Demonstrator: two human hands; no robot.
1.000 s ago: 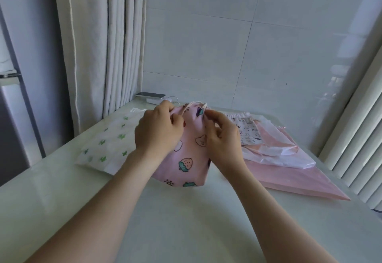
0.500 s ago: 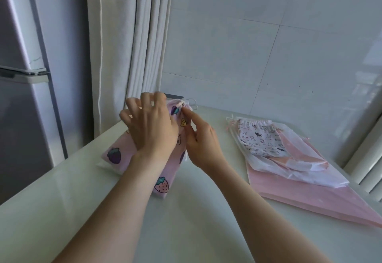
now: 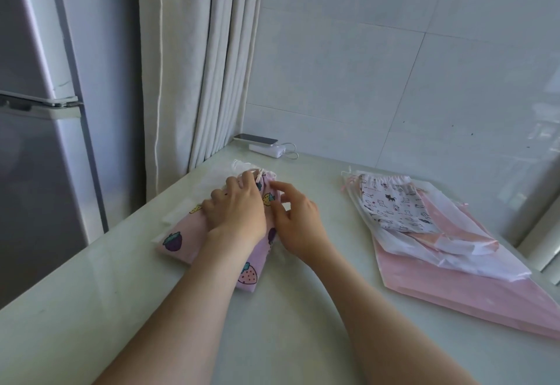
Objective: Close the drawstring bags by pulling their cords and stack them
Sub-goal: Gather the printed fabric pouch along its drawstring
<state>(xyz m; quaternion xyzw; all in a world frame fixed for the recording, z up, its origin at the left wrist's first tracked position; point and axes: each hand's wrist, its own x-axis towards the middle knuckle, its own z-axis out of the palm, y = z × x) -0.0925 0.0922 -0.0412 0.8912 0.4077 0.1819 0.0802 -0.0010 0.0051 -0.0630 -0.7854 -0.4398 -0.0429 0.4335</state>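
A pink strawberry-print drawstring bag [image 3: 188,234] lies on the pale table [image 3: 303,309] at the left, its top cinched by a white cord [image 3: 259,174]. It rests on a white bag [image 3: 178,210], mostly hidden beneath. My left hand [image 3: 236,209] lies flat on the pink bag, fingers reaching toward the cord. My right hand [image 3: 298,221] rests beside the bag's right edge, fingers loose and touching the fabric. At the right, a white cat-print bag [image 3: 397,206] lies on top of white and pink bags [image 3: 454,275].
A phone on a white power bank [image 3: 263,145] with a cable sits at the table's back near the curtain [image 3: 197,60]. A fridge [image 3: 39,112] stands at the left. Tiled wall runs behind; a window frame borders the right side.
The pink bag has come down from being held upright onto the white bag at the left. My left hand now lies flat on it. My right hand has let go of the cord.
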